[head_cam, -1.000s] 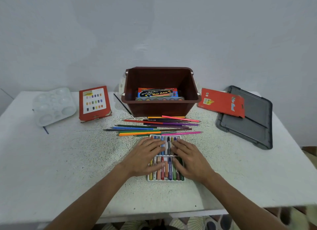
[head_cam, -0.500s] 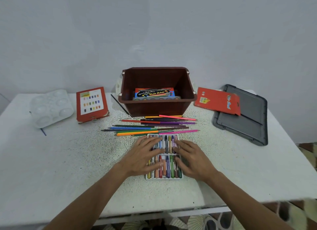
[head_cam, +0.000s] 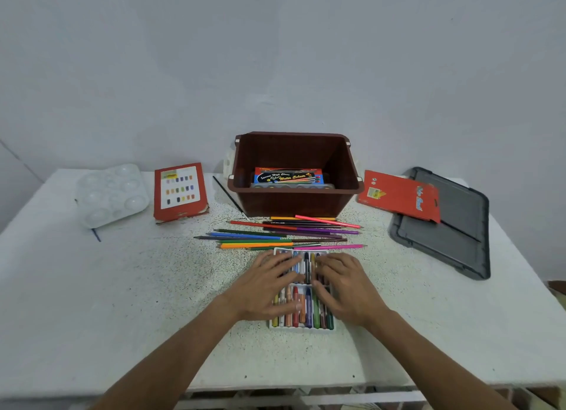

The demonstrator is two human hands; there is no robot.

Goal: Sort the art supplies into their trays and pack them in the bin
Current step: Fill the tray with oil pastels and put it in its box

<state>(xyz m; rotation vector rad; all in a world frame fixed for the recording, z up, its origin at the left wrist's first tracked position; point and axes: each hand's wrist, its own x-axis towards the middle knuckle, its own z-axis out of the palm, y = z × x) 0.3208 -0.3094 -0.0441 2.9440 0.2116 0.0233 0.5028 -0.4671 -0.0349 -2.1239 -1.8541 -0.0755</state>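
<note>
Hands lie flat on a white crayon tray (head_cam: 301, 329) that sits on the table (head_cam: 122, 287) in front of the brown bin (head_cam: 294, 203), well toward the person. The left hand (head_cam: 263, 287) and the right hand (head_cam: 346, 287) rest side by side on the crayons (head_cam: 307, 305), fingers spread and almost straight and pointing toward the bin. Neither hand grips anything. The crayons lie in two rows in the tray, and those between the two hands show in many colours.

Between the tray and the bin lie loose coloured pencils (head_cam: 275, 238), set crosswise to the bin's front wall. The nearest of them lie just beside the tray's far edge, and the farthest lie close under the bin. Inside the bin a water colour box (head_cam: 288, 177) rests on the bottom, with its printed face up.

Left of the bin a thin black paintbrush (head_cam: 229, 198) lies slantwise, its tip near the bin's front left corner. Farther left lies a red box (head_cam: 180, 192) with a white swatch chart on top, and beyond it a white mixing palette (head_cam: 110, 195) with round wells.

Right of the bin a flat red pack (head_cam: 398, 195) lies partly on a grey lid (head_cam: 459, 241), which rests near the table's right edge.
</note>
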